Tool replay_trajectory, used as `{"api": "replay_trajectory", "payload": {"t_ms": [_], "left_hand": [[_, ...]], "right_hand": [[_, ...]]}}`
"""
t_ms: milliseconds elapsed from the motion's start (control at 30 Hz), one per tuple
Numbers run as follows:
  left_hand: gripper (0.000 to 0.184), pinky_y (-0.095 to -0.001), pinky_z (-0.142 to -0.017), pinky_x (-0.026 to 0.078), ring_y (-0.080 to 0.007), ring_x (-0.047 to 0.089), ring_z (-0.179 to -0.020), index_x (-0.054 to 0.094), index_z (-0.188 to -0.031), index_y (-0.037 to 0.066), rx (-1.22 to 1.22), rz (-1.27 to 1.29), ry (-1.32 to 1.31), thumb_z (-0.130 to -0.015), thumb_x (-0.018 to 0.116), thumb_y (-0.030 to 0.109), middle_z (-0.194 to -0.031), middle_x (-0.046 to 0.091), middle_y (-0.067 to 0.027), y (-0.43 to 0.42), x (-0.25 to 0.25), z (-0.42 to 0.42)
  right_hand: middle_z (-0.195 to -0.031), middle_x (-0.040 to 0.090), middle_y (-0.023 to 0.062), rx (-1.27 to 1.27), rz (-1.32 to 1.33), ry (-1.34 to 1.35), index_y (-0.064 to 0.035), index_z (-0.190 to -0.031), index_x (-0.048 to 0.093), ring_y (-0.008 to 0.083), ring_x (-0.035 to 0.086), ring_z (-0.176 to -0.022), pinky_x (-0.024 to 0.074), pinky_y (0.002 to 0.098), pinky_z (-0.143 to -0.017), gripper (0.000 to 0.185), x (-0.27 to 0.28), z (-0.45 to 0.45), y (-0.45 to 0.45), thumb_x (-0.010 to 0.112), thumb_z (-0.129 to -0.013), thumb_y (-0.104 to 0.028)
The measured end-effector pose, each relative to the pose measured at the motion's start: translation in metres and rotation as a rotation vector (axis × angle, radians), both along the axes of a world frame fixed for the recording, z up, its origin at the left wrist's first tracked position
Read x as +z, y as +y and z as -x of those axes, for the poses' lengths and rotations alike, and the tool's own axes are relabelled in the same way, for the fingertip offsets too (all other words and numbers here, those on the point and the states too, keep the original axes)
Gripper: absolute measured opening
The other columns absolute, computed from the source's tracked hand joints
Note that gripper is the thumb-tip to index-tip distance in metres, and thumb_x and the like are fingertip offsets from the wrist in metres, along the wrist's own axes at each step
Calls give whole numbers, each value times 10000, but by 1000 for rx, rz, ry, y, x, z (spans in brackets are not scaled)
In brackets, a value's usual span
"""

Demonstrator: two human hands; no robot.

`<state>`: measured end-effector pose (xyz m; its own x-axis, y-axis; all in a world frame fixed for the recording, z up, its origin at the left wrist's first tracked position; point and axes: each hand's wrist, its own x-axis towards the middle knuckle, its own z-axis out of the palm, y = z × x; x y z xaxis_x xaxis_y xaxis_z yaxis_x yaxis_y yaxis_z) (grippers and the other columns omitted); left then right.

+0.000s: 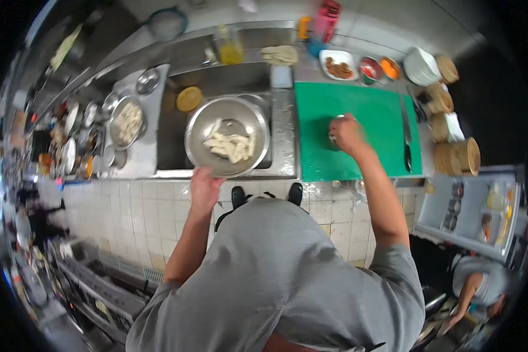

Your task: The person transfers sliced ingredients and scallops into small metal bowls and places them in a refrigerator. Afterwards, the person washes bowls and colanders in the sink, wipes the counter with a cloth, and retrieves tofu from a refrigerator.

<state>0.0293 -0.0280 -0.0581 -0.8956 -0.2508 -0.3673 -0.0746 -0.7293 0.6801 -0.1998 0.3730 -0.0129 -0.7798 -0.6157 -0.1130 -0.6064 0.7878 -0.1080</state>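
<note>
- Steel forms the wide bowl (198,126), which is held over the sink (171,132), its near rim touched by the left grip (206,190); whether the fingers are closed on the rim cannot be told.
- Pale strips (234,146) are gathered in the bottom of the wide bowl.
- The right grip (347,134), blurred, is curled around a small round item (333,130) over the green board (322,161); the item is mostly hidden by the fingers.
- The green board is laid on the counter (284,132), to the right of the sink.
- Along the board's right side a long knife (406,132) is placed, its dark handle turned towards the person.
- Behind the board, a white dish (325,56) of brown food is set beside two small bowls, one with red contents (369,70), one with orange pieces (388,69).
- A yellow round lid (189,99) is seen in the sink's back left corner.
- More pale pieces (128,122) are held in another bowl (114,129), left of the sink.
</note>
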Motion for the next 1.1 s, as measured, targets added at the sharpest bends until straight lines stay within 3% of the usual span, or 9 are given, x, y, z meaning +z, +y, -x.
{"api": "replay_trajectory", "payload": {"t_ms": [33,67,100,167,300,433,533,900,1100], "left_hand": [[313,-465,-921,556,-279,668,-1065,580,-1224,5,27,19,5,-923,554,85,-1178,667,-125,3,1,1],[244,-384,-737,614,-224,686,-945,601,-1137,36,87,23,-22,-894,592,44,-1099,674,-89,20,29,7],[244,-384,-737,614,-224,686,-945,601,-1137,36,115,31,-28,-894,592,44,-1099,674,-89,26,33,9],[228,-370,-707,618,-213,692,-899,607,-1122,27,79,67,-29,-894,594,33,-1072,681,-95,35,35,15],[186,-369,-694,617,-203,693,-847,608,-1080,25,55,52,-17,-898,574,18,-1010,679,-90,61,34,26],[135,-377,-674,615,-208,688,-814,586,-1022,27,10,91,-52,-900,536,2,-947,651,-70,75,25,27],[155,-405,-683,615,-242,693,-830,570,-1045,42,35,23,-108,-899,533,7,-982,659,-93,71,24,25],[259,-475,-778,586,-264,671,-989,577,-1163,61,-161,-91,-79,-909,536,33,-1114,664,-97,75,31,35],[263,-482,-817,557,-264,641,-1063,555,-1169,108,-168,-73,-115,-908,538,82,-1203,637,-75,71,17,31]], "right_hand": [[-883,712,146,-9,228,128,-88,-1021,713,337,665,-862,532,444,-869,214,19,-11,-10,643,-819,-103],[-871,712,163,-30,458,246,-72,-1030,706,352,674,-813,532,445,-876,207,34,-21,-20,652,-841,-137],[-871,712,163,-5,469,234,-72,-1030,706,352,674,-813,532,445,-876,207,42,-31,-39,652,-841,-137],[-871,721,162,-289,829,-247,-37,-1017,698,340,684,-874,529,446,-886,266,61,-57,-96,687,-864,-254],[-1185,612,255,-231,174,-388,-10,-1264,524,381,593,-1143,522,454,-928,572,80,-90,-186,728,-827,-318],[-1255,519,281,-234,231,-271,-13,-1319,442,437,552,-1160,519,488,-935,603,18,-92,-204,709,-824,-230],[-1186,523,283,-230,352,-254,-28,-1228,506,466,542,-1120,492,519,-939,432,3,-94,-197,587,-803,-23],[-1087,551,237,-243,879,-206,-51,-1104,542,437,538,-1059,451,485,-929,320,34,-69,-114,580,-793,13],[-1187,533,218,-414,491,207,-73,-1169,553,398,537,-1114,429,506,-977,363,27,-48,2,656,-824,-114]]}}
